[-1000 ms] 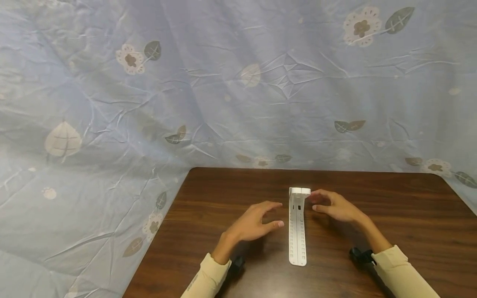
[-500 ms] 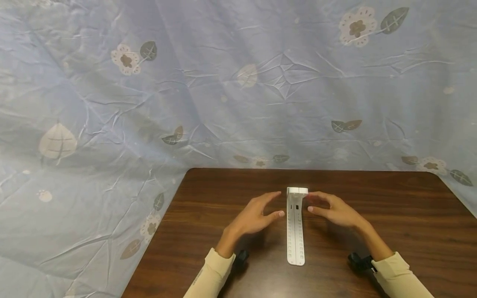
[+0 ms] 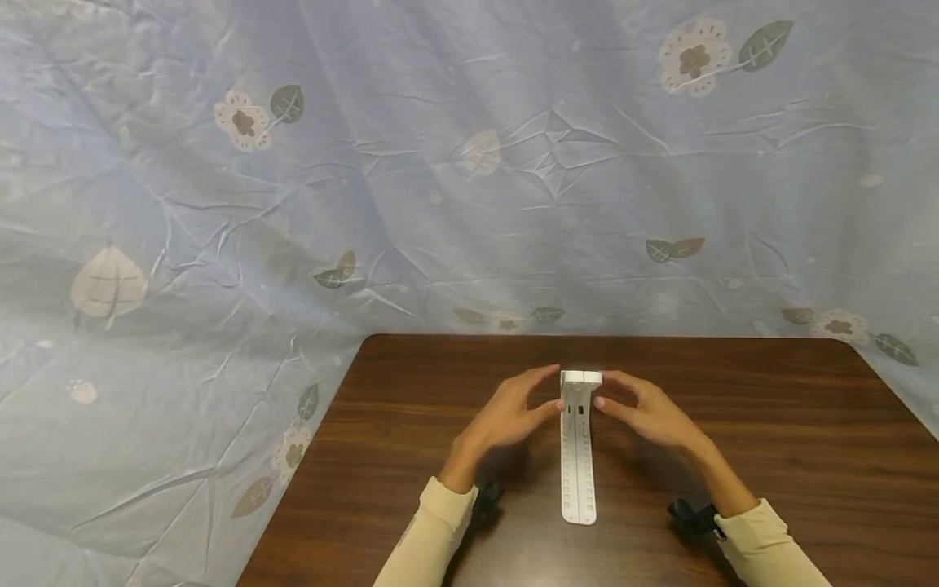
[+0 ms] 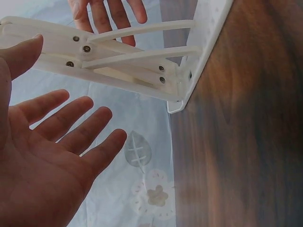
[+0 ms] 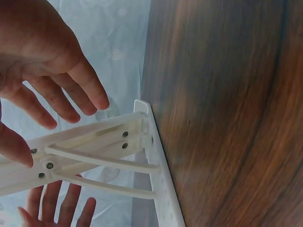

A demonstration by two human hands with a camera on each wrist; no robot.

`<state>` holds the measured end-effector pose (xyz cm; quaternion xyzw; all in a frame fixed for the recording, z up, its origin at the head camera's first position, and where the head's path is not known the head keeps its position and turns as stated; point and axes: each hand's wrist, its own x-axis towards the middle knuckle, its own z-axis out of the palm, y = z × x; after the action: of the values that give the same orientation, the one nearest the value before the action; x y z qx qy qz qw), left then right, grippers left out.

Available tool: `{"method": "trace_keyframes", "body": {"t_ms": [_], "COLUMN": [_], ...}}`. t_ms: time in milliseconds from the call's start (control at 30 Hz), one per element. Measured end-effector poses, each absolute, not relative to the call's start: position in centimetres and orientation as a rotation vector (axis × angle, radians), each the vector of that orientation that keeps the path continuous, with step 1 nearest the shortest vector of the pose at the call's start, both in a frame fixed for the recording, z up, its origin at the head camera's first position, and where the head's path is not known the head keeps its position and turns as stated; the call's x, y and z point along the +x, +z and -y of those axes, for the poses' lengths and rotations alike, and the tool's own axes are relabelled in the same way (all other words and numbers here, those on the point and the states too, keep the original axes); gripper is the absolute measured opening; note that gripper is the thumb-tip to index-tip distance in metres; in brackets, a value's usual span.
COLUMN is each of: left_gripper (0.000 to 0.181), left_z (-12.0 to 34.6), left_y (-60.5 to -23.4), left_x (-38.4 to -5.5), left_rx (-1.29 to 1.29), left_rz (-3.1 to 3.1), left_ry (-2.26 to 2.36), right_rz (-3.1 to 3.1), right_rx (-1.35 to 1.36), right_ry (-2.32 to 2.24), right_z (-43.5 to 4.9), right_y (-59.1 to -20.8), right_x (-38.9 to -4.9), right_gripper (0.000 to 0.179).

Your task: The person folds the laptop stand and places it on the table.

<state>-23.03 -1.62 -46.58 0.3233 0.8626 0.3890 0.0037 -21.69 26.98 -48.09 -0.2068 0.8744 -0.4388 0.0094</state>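
A white folding stand (image 3: 579, 481) stands on the brown table, its long notched base pointing toward me and its raised part at the far end. Two thin struts brace the raised part in the left wrist view, where screws show on the stand (image 4: 128, 78). My left hand (image 3: 506, 414) is at the left side of the raised part, fingers extended, thumb tip overlapping it. On the opposite side is my right hand (image 3: 655, 414), fingers loosely spread and thumb close to the stand. In the right wrist view, the right hand (image 5: 47, 56) hovers beside the raised part with its palm facing it.
The brown wooden table (image 3: 734, 473) has a rounded far edge. Behind it and to the left hangs a pale blue cloth (image 3: 469, 204) printed with flowers and leaves. Black wrist straps (image 3: 693, 518) sit at the pale yellow sleeves (image 3: 766, 542).
My left hand has moved forward and right to the stand's raised part. The right hand has come slightly closer from its side. The stand keeps its pose as the head view shifts slightly.
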Motion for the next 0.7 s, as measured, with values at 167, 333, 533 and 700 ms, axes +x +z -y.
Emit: {"method": "trace_keyframes", "body": {"t_ms": [167, 333, 533, 700], "left_gripper": [0.063, 0.059, 0.046, 0.036], "left_z": [1.1, 0.1, -0.6, -0.6], "left_y": [-47.0, -48.1, -49.1, -49.2], "left_x": [-23.9, -24.8, -25.2, -25.6], "left_rx": [0.988, 0.96, 0.967, 0.984], "left_rz": [-2.693, -2.685, -2.676, -2.677], "left_ry": [1.255, 1.301, 1.316, 1.355], "right_rz": [-2.762, -2.76, -2.777, -2.794], "right_rx": [-0.638, -0.573, -0.553, -0.576], "right_ry": [-1.377, -1.402, -1.428, -1.442], "right_z": [-26.5, -26.1, -25.6, -25.2], "right_y": [-48.3, -49.3, -50.4, -50.4], "right_x": [-22.1, -22.1, -22.4, -22.9], "right_gripper": [0.053, 0.053, 0.049, 0.048]}}
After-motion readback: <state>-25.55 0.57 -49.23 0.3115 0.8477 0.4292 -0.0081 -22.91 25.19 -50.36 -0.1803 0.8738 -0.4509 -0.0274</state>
